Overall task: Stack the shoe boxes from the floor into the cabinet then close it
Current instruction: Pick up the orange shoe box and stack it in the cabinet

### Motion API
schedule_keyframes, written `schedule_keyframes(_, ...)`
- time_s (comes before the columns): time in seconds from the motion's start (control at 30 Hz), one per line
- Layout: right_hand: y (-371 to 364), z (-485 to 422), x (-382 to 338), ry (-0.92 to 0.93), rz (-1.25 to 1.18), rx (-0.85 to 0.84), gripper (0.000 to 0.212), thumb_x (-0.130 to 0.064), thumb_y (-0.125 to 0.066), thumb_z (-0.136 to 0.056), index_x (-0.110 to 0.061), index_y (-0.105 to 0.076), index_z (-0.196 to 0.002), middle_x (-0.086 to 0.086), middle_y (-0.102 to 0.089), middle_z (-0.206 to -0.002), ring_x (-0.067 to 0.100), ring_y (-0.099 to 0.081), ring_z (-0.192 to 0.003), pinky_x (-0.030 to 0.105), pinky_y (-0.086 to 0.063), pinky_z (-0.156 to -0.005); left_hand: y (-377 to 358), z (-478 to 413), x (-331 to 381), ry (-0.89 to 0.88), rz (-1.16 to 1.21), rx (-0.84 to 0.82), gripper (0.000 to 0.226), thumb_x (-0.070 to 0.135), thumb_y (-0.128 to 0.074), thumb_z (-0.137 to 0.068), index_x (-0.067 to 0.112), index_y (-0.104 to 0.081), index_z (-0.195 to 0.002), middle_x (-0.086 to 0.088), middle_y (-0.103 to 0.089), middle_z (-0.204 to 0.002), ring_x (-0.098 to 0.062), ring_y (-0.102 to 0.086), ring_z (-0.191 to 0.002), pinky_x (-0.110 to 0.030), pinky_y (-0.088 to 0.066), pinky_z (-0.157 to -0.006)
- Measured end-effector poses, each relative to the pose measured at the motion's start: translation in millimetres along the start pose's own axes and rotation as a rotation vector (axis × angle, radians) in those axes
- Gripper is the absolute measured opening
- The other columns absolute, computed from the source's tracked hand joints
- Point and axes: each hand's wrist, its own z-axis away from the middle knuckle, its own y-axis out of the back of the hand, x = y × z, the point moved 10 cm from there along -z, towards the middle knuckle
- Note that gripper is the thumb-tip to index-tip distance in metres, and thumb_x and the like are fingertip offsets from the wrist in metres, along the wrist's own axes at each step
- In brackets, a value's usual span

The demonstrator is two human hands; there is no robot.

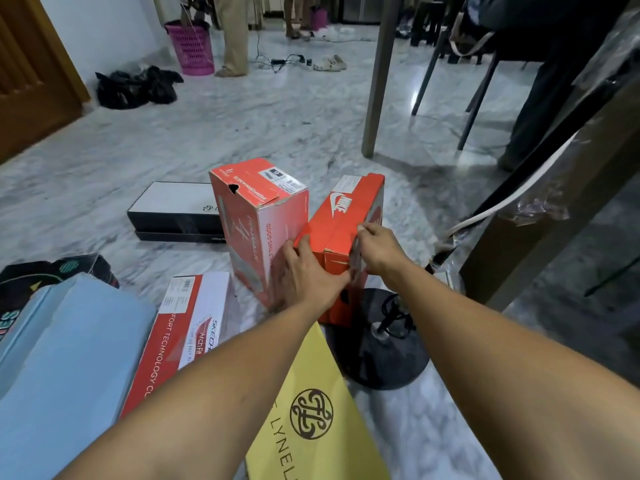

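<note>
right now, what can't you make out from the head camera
Head view:
- Nike box: lower front hidden behind the left hand and right hand.
- Left hand's near edge: motion-blurred.
- Black box: right end hidden behind the red box.
- Blue box: cut off by the left edge.
- Yellow bag: lettering cut by the bottom edge.
- Cabinet: none clearly in view.

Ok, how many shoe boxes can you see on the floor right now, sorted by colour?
Orange: 1, the orange box
Red and white: 2, the upright red-and-white box and the flat red-and-white box
Black and white: 1, the black-and-white box
Light blue: 1, the light blue box
Total: 5
The dark item behind the light blue box is too hidden to count.
</note>
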Motion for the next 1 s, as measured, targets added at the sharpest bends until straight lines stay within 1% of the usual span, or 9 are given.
schedule_keyframes(0.13,-12.1,-4.0,-1.0,0.049,0.042,-0.037,0.038,-0.025,-0.041,-0.105,-0.017,-0.054,-0.14,0.001,-0.059,-0.132,0.017,-0.057,-0.105,0.037,-0.049,-0.097,12.9,-14.2,-15.4,-0.054,0.072,0.015,0.105,0.063,-0.078,-0.048,0.026,-0.042,-0.14,0.0,-0.036,-0.138,-0.023,-0.042,-0.129,-0.037,-0.042,-0.105)
schedule_keyframes(0.27,-28.8,-3.5,1.1,0.059,0.089,-0.125,0.047,-0.023,-0.04,-0.105,-0.025,-0.037,-0.152,0.003,-0.051,-0.145,0.006,-0.053,-0.088,0.016,-0.036,-0.064,28.4,-35.5,-40.7,-0.096,0.12,-0.084,0.101,0.046,-0.087,-0.053,0.024,-0.043,-0.141,0.0,-0.035,-0.14,-0.017,-0.044,-0.128,-0.03,-0.039,-0.107)
schedule_keyframes(0.33,-37.3,-1.8,-3.4,0.075,0.145,-0.16,0.05,-0.022,-0.041,-0.105,-0.028,-0.033,-0.154,0.004,-0.048,-0.148,0.018,-0.058,-0.111,0.024,-0.048,-0.077,39.1,-43.4,-50.9,-0.113,0.113,-0.097,0.098,0.041,-0.089,-0.055,0.023,-0.045,-0.141,-0.001,-0.038,-0.14,-0.016,-0.044,-0.128,-0.028,-0.037,-0.106)
schedule_keyframes(0.4,-43.7,0.7,-8.4,0.072,0.165,-0.183,0.052,-0.02,-0.042,-0.105,-0.027,-0.029,-0.155,0.005,-0.045,-0.151,0.024,-0.049,-0.13,0.034,-0.045,-0.103,46.7,-50.0,-61.7,-0.11,0.121,-0.122,0.096,0.038,-0.09,-0.056,0.023,-0.047,-0.14,-0.002,-0.041,-0.139,-0.018,-0.043,-0.129,-0.03,-0.038,-0.108)
schedule_keyframes(0.6,-47.3,-7.6,3.8,0.038,0.181,-0.128,0.054,-0.017,-0.053,-0.1,-0.024,-0.036,-0.15,0.002,-0.059,-0.128,0.022,-0.054,-0.122,0.038,-0.042,-0.106,60.8,-75.5,-93.7,-0.074,0.168,-0.258,0.104,0.045,-0.08,-0.038,0.025,-0.051,-0.135,0.004,-0.053,-0.128,-0.015,-0.06,-0.112,-0.03,-0.051,-0.098)
schedule_keyframes(0.73,-29.1,-21.0,26.4,0.005,0.151,0.012,0.088,-0.034,-0.076,-0.075,-0.031,-0.028,-0.149,0.007,-0.055,-0.134,0.03,-0.052,-0.126,0.05,-0.045,-0.107,71.9,-94.9,-109.0,-0.111,0.081,-0.413,0.102,0.025,-0.088,-0.044,0.027,-0.048,-0.138,0.004,-0.053,-0.127,-0.017,-0.061,-0.109,-0.026,-0.053,-0.091)
schedule_keyframes(0.83,-18.2,-26.1,41.6,-0.06,0.146,0.068,0.109,-0.03,-0.087,-0.067,-0.025,-0.02,-0.152,0.012,-0.044,-0.142,0.033,-0.05,-0.129,0.049,-0.047,-0.106,70.6,-96.0,-129.7,-0.095,0.081,-0.468,0.102,0.005,-0.091,-0.056,0.026,-0.045,-0.145,0.002,-0.039,-0.148,-0.019,-0.051,-0.129,-0.02,-0.049,-0.095)
schedule_keyframes(0.93,-15.4,-28.8,47.2,-0.073,0.139,0.099,0.114,-0.025,-0.092,-0.061,-0.027,-0.022,-0.15,0.011,-0.045,-0.14,0.032,-0.051,-0.127,0.047,-0.049,-0.104,64.6,-92.4,-138.3,-0.106,0.077,-0.453,0.108,0.004,-0.088,-0.059,0.028,-0.038,-0.152,0.007,-0.007,-0.165,-0.017,-0.023,-0.149,-0.034,-0.035,-0.116)
schedule_keyframes(1.0,-14.7,-34.8,49.2,-0.073,0.123,0.12,0.118,-0.024,-0.095,-0.057,-0.027,-0.021,-0.149,0.01,-0.046,-0.14,0.031,-0.051,-0.127,0.046,-0.048,-0.105,64.6,-90.3,-135.9,-0.113,0.088,-0.425,0.105,0.001,-0.086,-0.064,0.028,-0.036,-0.153,0.007,0.0,-0.166,-0.018,-0.02,-0.15,-0.029,-0.042,-0.11)
